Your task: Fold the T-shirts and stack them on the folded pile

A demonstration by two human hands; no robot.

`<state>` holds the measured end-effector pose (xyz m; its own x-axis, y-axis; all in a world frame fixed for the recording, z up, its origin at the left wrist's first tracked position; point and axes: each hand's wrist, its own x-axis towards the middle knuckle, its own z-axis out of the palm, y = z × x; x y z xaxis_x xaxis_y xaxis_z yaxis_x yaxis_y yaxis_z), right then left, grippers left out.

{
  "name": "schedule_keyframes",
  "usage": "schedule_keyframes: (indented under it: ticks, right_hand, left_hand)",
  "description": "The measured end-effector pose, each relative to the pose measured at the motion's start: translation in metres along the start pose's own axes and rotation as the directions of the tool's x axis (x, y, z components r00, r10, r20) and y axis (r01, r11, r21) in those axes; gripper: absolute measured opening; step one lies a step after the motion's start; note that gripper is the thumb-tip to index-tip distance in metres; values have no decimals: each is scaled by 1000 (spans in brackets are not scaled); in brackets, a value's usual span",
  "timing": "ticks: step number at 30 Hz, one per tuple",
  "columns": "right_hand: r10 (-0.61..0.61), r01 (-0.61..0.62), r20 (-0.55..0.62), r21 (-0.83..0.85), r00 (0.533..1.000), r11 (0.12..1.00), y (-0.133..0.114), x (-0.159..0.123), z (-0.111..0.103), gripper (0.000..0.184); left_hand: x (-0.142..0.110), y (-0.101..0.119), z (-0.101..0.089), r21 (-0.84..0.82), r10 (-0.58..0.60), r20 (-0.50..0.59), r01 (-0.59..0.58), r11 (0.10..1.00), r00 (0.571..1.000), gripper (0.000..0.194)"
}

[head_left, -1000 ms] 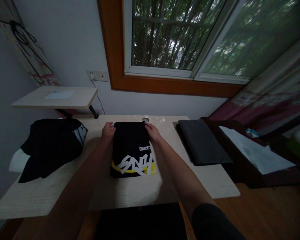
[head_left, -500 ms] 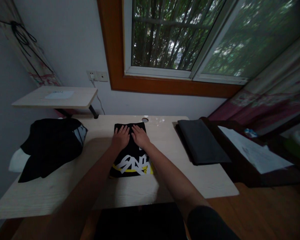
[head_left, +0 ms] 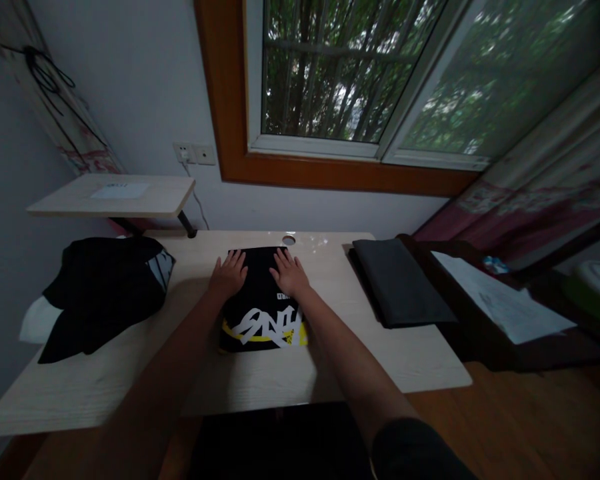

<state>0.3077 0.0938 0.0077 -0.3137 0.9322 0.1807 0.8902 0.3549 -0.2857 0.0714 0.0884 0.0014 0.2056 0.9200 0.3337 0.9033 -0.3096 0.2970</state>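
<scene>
A folded black T-shirt [head_left: 260, 293] with white lettering and a yellow band lies flat on the pale wooden table [head_left: 330, 373] in front of me. My left hand [head_left: 229, 273] rests on its upper left edge, fingers spread and pointing away from me. On the upper right edge lies my right hand [head_left: 289, 272], palm down with its fingers apart. Neither hand grips the cloth. Between them the plain black fabric shows, and the printed part faces my side of the table.
To the left lies a crumpled heap of black clothing [head_left: 107, 293] with something white under it. A small raised shelf [head_left: 113, 195] holding a paper stands behind it. Dark grey folded fabric [head_left: 400, 283] lies at the right, beside a dark surface with papers [head_left: 500, 297].
My hands have slid apart, the left one to the left and the right one slightly right, from the shirt's middle to its side edges. More of the black cloth now shows between them.
</scene>
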Motion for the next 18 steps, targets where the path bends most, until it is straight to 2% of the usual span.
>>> schedule_keyframes:
  ticks: [10, 15, 18]
  right_hand:
    - [8, -8, -10, 6, 1000, 1000, 13, -30, -8, 56]
    - [-54, 56, -30, 64, 998, 996, 23, -61, -17, 56]
    - [-110, 121, -85, 138, 990, 983, 27, -85, -25, 52]
  left_hand:
    - [-27, -24, -14, 14, -24, 19, 23, 1000, 1000, 53]
    - [-60, -34, -27, 46, 35, 76, -39, 998, 996, 52]
    - [-85, -33, -41, 18, 109, 93, -111, 994, 990, 52]
